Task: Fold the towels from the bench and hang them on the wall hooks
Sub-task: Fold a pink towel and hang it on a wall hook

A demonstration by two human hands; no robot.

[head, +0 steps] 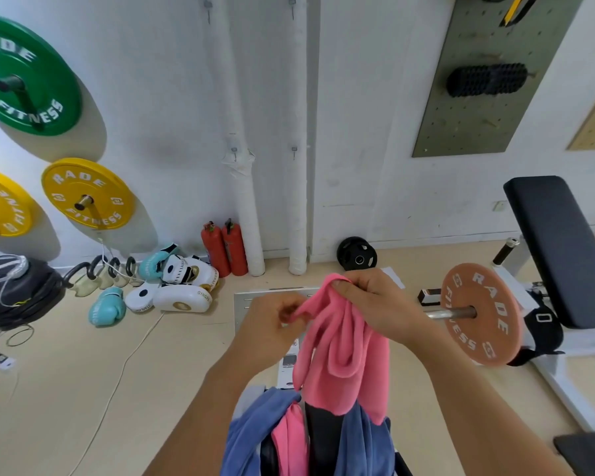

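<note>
Hands pinch the pink towel (pixel 340 341): left hand (pixel 272 324), right hand (pixel 375 304); find 2 corners, match edges before folding.

Both forearms reach up from six o'clock; the left hand (pixel 272 324) pinches at nine o'clock of the right hand (pixel 375 304), whose fingers are curled closed.

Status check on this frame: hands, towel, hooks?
Left hand and right hand pinch pink towel, unfolded. Wall hooks bare. Nothing in the way.
</note>
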